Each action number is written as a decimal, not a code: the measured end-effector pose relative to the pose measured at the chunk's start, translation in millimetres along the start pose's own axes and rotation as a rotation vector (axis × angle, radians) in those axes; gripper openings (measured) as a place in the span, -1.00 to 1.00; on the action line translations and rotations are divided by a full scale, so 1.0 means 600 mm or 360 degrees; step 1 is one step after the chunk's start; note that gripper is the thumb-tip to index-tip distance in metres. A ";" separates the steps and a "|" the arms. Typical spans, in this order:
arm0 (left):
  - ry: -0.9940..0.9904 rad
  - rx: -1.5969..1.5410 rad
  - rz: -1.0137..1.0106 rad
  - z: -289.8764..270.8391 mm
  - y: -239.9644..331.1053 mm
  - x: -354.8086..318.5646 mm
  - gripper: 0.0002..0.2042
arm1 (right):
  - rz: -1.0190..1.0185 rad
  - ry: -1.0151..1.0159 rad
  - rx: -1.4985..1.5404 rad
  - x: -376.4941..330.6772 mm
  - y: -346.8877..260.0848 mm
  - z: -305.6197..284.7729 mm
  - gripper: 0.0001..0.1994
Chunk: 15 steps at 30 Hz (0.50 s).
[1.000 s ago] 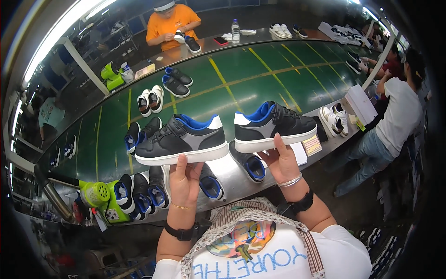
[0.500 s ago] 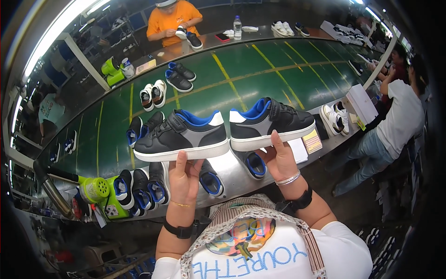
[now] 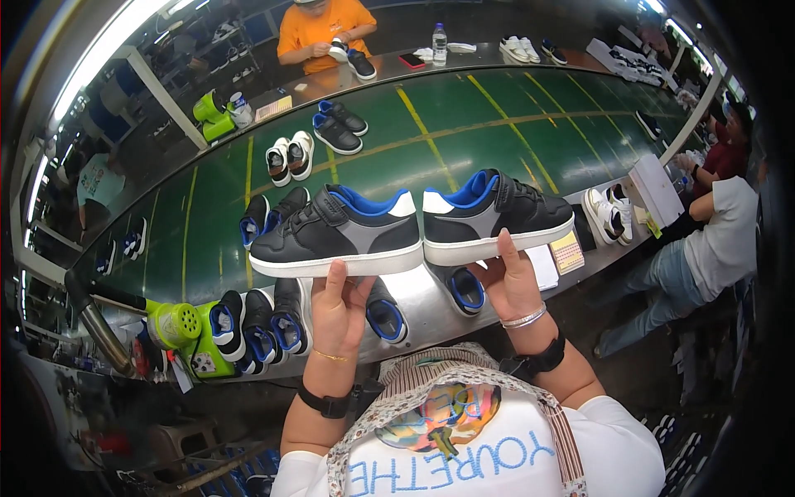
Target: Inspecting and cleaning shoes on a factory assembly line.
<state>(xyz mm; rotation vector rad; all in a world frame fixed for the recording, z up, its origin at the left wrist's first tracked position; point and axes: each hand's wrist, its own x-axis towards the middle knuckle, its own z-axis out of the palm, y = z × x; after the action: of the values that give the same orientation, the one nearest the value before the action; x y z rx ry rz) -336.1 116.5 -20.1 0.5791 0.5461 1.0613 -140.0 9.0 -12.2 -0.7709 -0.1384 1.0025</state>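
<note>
Heel to heel in the head view, the left shoe (image 3: pixel 331 236) and the right shoe (image 3: pixel 497 215) are held up over the near side of the belt (image 3: pixel 373 166), toes pointing outward along it; the heels are so close that I cannot tell whether they touch. The left hand (image 3: pixel 339 311) is part-closed under its shoe, thumb up against the white sole wall, fingers beneath and mostly hidden. The right hand (image 3: pixel 515 286) has a like cupped hold on the other, thumb up, fingers under the sole.

Each shoe should be light enough for one hand, not fragile, with a fairly stiff sole that ought not to slip and a softer upper that could dent if squeezed. The smooth black surface may scuff sooner than tear. The sole edge about mid-length looks the best place to take hold: firm, balanced, clear of the strap and blue lining. Held near the heel alone, the toe would likely dip. A steel bench (image 3: pixel 426 323) borders the belt's near side.
</note>
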 end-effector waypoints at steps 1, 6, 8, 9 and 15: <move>0.0002 0.0000 0.0000 0.001 0.001 0.000 -0.77 | 0.0002 0.0000 0.0000 0.001 0.001 -0.001 -0.76; 0.0012 0.0021 0.0001 0.005 0.003 -0.001 -0.76 | -0.0056 -0.0040 -0.0095 0.002 0.007 -0.005 -0.66; 0.0001 0.0013 0.0001 -0.002 0.001 0.002 -0.76 | -0.0050 -0.0044 -0.0093 0.004 0.008 -0.004 -0.66; -0.0011 0.0006 0.0001 -0.005 -0.001 0.002 -0.75 | -0.0045 -0.0047 -0.0092 0.004 0.008 -0.005 -0.66; -0.0013 0.0051 0.0001 -0.001 0.002 0.000 -0.71 | -0.0027 -0.0033 0.0016 -0.002 0.008 0.001 -0.75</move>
<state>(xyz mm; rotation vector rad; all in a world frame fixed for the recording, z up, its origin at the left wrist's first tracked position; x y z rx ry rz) -337.4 117.0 -19.7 0.6117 0.5563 1.0521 -144.1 9.9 -14.4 -0.7489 -0.1574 0.9949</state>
